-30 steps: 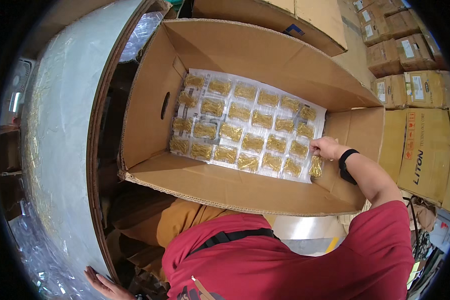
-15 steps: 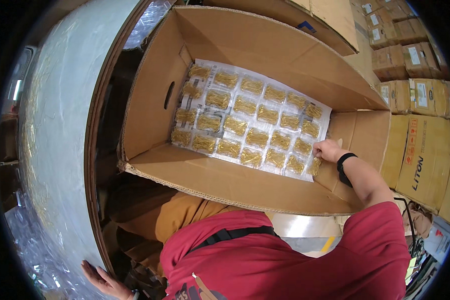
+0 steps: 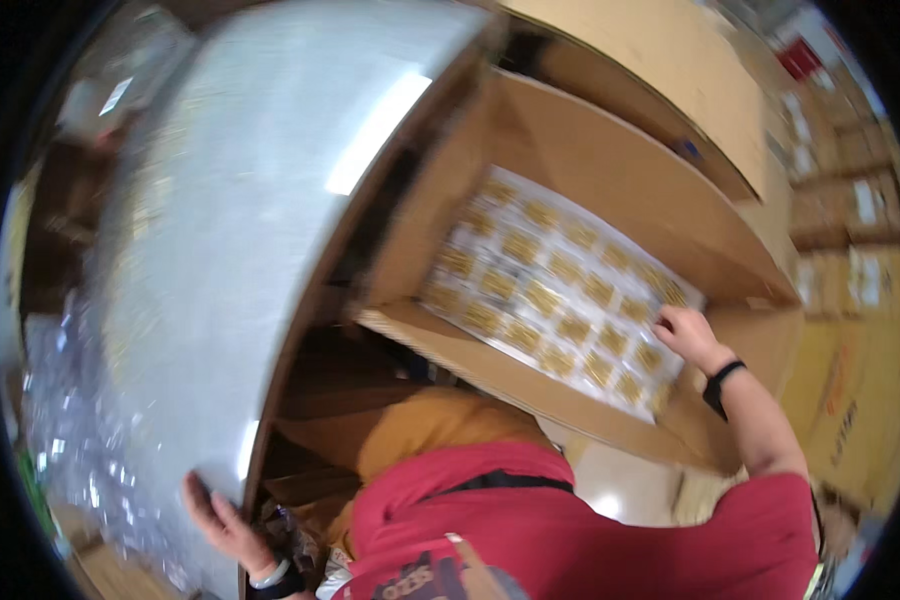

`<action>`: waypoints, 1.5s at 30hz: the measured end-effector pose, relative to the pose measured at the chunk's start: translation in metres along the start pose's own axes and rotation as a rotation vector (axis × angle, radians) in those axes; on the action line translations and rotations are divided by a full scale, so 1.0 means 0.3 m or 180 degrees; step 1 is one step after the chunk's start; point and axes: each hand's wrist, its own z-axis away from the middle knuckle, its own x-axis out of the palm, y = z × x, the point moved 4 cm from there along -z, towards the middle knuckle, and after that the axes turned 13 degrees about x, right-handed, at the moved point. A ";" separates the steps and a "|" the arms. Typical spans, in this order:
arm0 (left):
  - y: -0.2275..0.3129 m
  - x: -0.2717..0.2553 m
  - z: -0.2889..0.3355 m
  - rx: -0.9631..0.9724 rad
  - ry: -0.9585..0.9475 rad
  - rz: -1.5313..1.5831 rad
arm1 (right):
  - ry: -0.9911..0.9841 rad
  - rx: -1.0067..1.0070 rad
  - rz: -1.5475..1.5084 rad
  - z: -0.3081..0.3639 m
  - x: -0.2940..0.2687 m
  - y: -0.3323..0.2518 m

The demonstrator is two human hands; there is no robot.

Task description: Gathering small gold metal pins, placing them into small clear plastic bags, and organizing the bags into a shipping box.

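Observation:
A large open cardboard box [image 3: 610, 170] lies on its side ahead of me, its bottom lined with rows of small clear packets [image 3: 555, 300] holding yellow pieces. My right hand [image 3: 685, 335], a black band on the wrist, rests with spread fingers on the packets at the right end of the layer. My left hand [image 3: 220, 515] is low at the left, fingers spread flat against a tall stack wrapped in clear plastic film [image 3: 230, 230]. The picture is blurred by motion.
The box's front flap [image 3: 530, 385] juts toward me. Brown and yellow cartons [image 3: 850, 260] are stacked at the right. Crumpled plastic film [image 3: 60, 440] hangs at the lower left. Loose cardboard pieces [image 3: 370, 440] lie below the box.
The view has swung left, so the wrapped stack now fills the middle. My right hand has shifted from the box's right corner onto the packets. My left hand stays on the wrap.

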 end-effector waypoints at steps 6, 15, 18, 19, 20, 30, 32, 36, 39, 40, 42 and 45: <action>0.108 0.073 -0.013 0.0173 -0.0116 -0.0227 | 0.0826 -0.2157 -0.1270 -0.017 -0.310 -0.885; 0.139 0.025 -0.018 0.0599 0.0187 -0.0620 | 0.0297 -0.4585 -0.0168 0.110 -0.358 -2.099; 0.142 0.033 -0.022 0.0681 0.0287 -0.0613 | 0.0146 -0.4890 0.0439 0.115 -0.212 -2.362; 0.145 0.034 -0.023 0.0724 0.0269 -0.0548 | 0.0111 -0.4959 0.0595 0.110 -0.165 -2.424; 0.146 0.035 -0.028 0.0774 0.0244 -0.0479 | 0.0121 -0.5005 0.0650 0.095 -0.122 -2.470; 0.134 -0.010 -0.026 0.0530 -0.0194 -0.0252 | -0.0254 -0.4907 0.1380 0.245 -0.010 -2.234; 0.140 -0.016 -0.037 0.0493 -0.0372 -0.0392 | -0.0488 -0.4820 0.1365 0.288 -0.040 -2.149; 0.120 -0.008 -0.045 0.0431 -0.0577 -0.0740 | 0.0304 -0.4456 0.1400 0.290 -0.061 -2.045; 0.134 0.008 -0.044 0.0614 -0.0654 -0.0841 | 0.0203 -0.5127 0.1900 0.392 -0.030 -2.048; 0.138 0.010 -0.047 0.0605 -0.0668 -0.0831 | 0.0184 -0.5119 0.1900 0.390 -0.019 -2.072; 0.144 0.013 -0.047 0.0600 -0.0792 -0.1060 | 0.0512 -0.4199 0.1153 0.333 0.000 -2.124; 0.138 0.017 -0.040 0.0614 -0.0699 -0.1078 | 0.0773 -0.4333 0.1083 0.394 0.032 -2.101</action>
